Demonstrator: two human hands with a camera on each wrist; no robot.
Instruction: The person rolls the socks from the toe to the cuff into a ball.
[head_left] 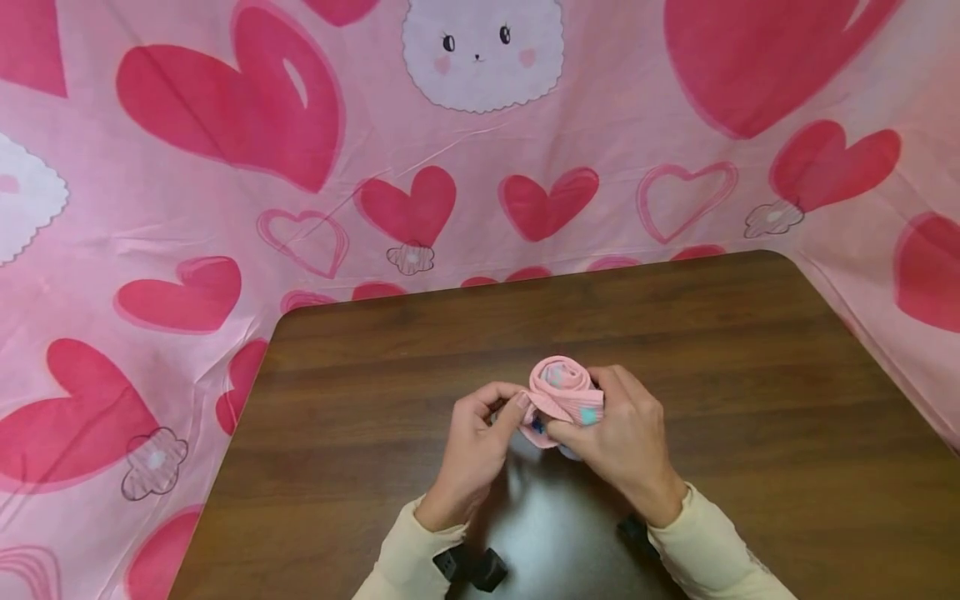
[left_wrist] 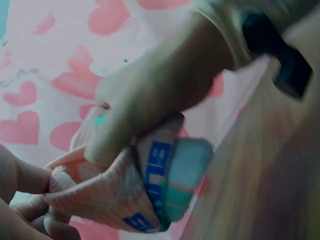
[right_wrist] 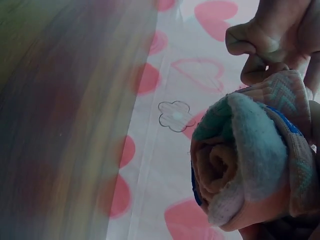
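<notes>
A rolled-up pair of pink socks (head_left: 558,375) is held between both hands above the table. Its coiled end, with grey-white toe fabric (right_wrist: 260,150), faces the right wrist camera. Thumb and fingers of my left hand (head_left: 476,437) pinch the stretched edge of the ribbed cuff (left_wrist: 112,192). My right hand (head_left: 630,433) grips the roll from the right, its thumb at the cuff's opening in the left wrist view. Blue lettering and teal marks show on the fabric. Some right-hand fingers are hidden behind the roll.
Below the hands is a brown wood-grain table (head_left: 360,417). A pink cloth with hearts (head_left: 420,150) hangs behind and beside it. Each sleeve carries a black wrist device, one of them the left wrist mount (head_left: 471,567).
</notes>
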